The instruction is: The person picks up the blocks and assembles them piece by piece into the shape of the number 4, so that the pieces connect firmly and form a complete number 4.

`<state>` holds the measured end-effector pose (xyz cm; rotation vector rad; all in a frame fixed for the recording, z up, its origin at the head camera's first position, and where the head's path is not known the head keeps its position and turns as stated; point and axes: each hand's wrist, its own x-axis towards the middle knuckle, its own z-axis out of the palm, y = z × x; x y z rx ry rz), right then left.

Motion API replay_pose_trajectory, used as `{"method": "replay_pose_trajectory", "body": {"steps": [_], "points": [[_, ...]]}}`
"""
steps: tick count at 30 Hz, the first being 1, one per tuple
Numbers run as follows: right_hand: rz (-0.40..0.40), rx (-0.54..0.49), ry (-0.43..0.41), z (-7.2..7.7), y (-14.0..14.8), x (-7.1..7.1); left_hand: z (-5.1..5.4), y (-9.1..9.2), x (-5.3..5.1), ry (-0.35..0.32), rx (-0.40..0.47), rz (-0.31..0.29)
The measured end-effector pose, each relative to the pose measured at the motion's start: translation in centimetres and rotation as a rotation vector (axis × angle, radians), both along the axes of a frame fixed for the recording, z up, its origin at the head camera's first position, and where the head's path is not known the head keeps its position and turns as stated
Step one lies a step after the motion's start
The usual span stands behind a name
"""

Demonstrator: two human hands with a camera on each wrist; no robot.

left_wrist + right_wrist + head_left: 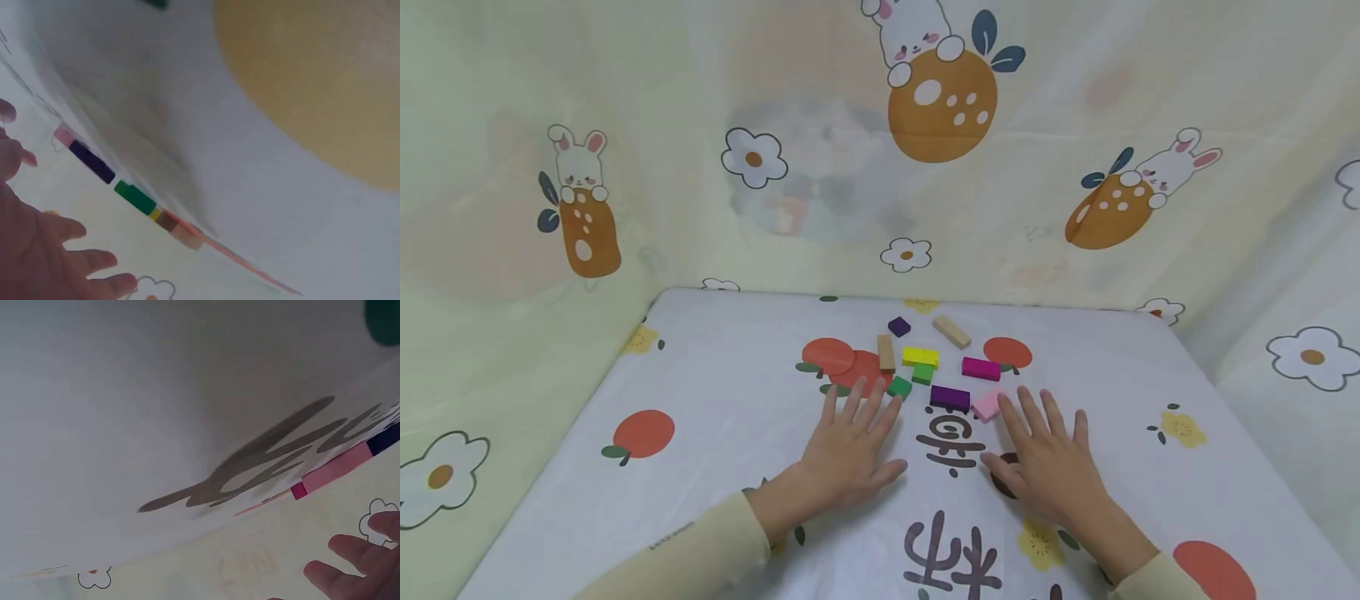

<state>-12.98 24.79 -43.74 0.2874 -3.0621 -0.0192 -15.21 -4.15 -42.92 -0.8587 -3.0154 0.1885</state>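
Note:
Both hands are spread with straight fingers and hold nothing. My left hand is just in front of a green block, its fingertips close to it. My right hand is beside a light pink block; whether the index fingertip touches it I cannot tell. Between and beyond the hands lie a dark purple block, a smaller green block, a yellow block, a magenta block, two wooden blocks, one upright in view and one slanted, and a small purple block.
A white cloth printed with fruit, flowers and dark characters covers the table. Behind it and at both sides hangs a pale curtain with rabbit and flower prints. In the left wrist view, the blocks line up along the table's visible edge.

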Motion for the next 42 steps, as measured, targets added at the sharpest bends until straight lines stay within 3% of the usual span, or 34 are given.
{"method": "replay_pose_trajectory", "body": {"steps": [6,13,20,24,32,42], "points": [[-0.008,-0.025,-0.008,-0.1,-0.7,-1.7,-0.8,0.2,0.0,-0.009,-0.005,-0.001],[-0.038,-0.061,-0.038,-0.1,-1.0,-3.8,-0.9,0.5,0.0,-0.02,-0.041,-0.016],[-0.04,-0.083,-0.087,-0.1,-1.3,-5.3,-1.5,0.6,0.6,-0.111,-0.077,-0.084],[-0.036,-0.091,-0.101,-0.2,-1.3,-5.9,-1.6,0.6,0.8,-0.137,-0.097,-0.089],[-0.022,-0.108,-0.105,-0.1,-1.5,-6.5,-1.6,0.4,0.9,-0.218,-0.048,-0.068],[0.002,-0.12,-0.096,0.3,-1.6,-5.8,-2.1,0.3,0.6,-0.227,-0.043,-0.075]]}}
